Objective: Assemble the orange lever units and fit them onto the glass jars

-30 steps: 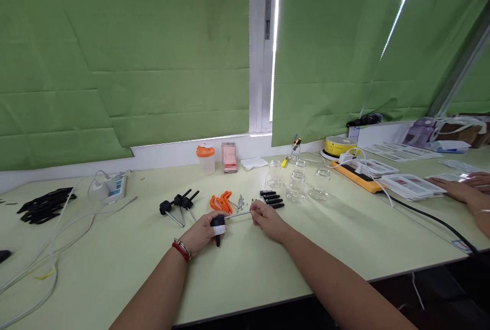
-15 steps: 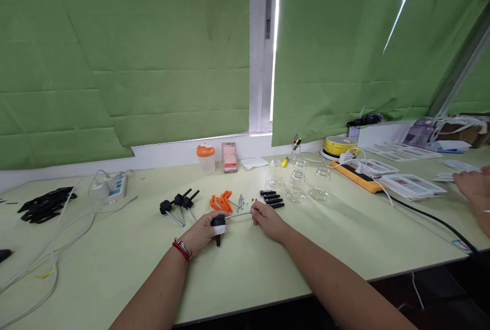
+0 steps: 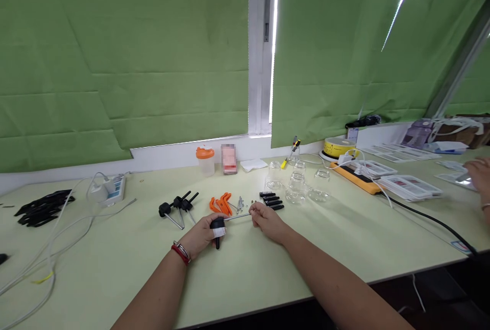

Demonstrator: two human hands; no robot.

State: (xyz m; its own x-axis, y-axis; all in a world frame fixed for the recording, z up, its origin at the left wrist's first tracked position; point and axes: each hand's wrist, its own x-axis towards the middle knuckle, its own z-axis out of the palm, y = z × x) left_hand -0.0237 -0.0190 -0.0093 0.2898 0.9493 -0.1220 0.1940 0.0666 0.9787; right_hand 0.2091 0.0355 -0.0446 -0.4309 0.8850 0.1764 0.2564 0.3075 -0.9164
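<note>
My left hand (image 3: 204, 234) is wrapped round a black tool head (image 3: 217, 225) with a thin metal rod (image 3: 236, 216) pointing right. At the rod's far end, my right hand (image 3: 264, 218) has its fingers pinched; any small part between them is too small to make out. Similar black pieces with metal rods (image 3: 177, 206) lie left of my hands. Just beyond them are orange plastic pieces (image 3: 221, 204) and small metal pins (image 3: 240, 204). Several black pieces (image 3: 271, 199) lie behind my right hand.
Clear glass jars (image 3: 296, 187) stand to the right, near an orange power strip (image 3: 356, 177). An orange-lidded cup (image 3: 205, 161) stands at the back. White cables (image 3: 51, 248) and black strips (image 3: 44, 207) lie left. Another person's hand (image 3: 480, 174) is at far right.
The view has shifted slightly. My hands keep nearly the same hold on the black piece and rod end. The other person's hand at far right has moved a little to the right.
</note>
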